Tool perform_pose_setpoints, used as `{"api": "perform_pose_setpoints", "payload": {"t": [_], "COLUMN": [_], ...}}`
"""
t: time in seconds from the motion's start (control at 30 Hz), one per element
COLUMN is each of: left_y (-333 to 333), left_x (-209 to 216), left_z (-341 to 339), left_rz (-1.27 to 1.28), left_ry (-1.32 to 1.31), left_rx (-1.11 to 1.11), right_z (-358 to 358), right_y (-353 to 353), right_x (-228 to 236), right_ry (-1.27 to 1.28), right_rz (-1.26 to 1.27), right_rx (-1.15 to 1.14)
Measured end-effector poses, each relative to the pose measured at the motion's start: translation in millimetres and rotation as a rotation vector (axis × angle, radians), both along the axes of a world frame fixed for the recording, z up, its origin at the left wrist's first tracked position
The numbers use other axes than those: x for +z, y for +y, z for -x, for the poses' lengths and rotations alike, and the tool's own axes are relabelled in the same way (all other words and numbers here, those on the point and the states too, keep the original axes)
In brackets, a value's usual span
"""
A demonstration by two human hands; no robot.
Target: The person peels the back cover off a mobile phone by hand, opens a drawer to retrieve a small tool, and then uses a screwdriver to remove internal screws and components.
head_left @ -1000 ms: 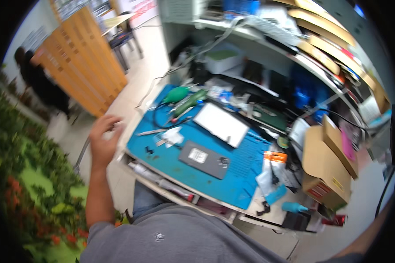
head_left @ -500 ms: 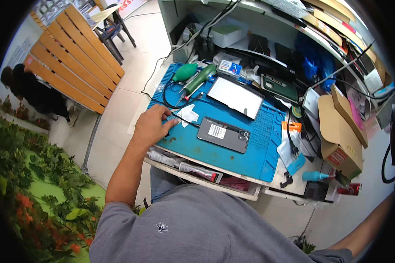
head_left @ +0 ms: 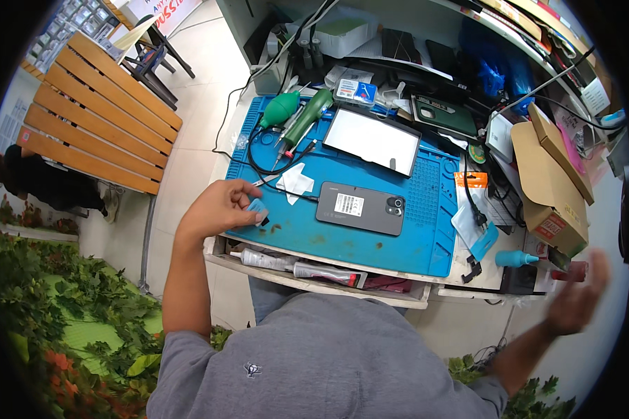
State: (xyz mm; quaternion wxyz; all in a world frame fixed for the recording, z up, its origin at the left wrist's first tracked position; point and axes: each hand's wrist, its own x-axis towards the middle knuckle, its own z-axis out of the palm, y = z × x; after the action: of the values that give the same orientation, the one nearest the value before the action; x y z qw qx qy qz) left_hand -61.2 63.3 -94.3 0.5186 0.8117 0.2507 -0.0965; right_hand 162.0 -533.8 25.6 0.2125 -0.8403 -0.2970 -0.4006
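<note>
Pinching a small light-blue plastic pick [head_left: 258,208] at centre-left, my left hand [head_left: 219,207] grips it; my right hand [head_left: 574,302], blurred lower right, looks open.

The setting is a phone repair workstation in a small shop. A blue silicone work mat [head_left: 370,230] covers the bench. On the mat lie a grey smartphone, back side up [head_left: 360,207], and a detached rectangular display panel [head_left: 372,140]. At the mat's far left corner rest a green rubber dust blower [head_left: 279,109] and a green-handled tool [head_left: 306,116]. Right of the mat stands an open brown cardboard box [head_left: 548,181].
</note>
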Motion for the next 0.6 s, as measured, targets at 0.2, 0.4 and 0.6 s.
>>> {"api": "perform_pose_setpoints", "payload": {"t": [0.2,0.4,0.6], "left_y": [-35,-80,-80], "left_x": [-20,-35,-44], "left_z": [-3,-42,-43], "left_rz": [0.323,0.288,0.223], "left_ry": [-0.208,-0.230,-0.219], "left_rx": [0.240,0.270,0.299], "right_z": [52,31,25], "right_y": [171,218,216], "right_x": [-133,-166,-176], "right_ry": [0.553,0.622,0.672], "right_rz": [0.065,0.058,0.101], "right_rx": [0.579,0.569,0.559]}}
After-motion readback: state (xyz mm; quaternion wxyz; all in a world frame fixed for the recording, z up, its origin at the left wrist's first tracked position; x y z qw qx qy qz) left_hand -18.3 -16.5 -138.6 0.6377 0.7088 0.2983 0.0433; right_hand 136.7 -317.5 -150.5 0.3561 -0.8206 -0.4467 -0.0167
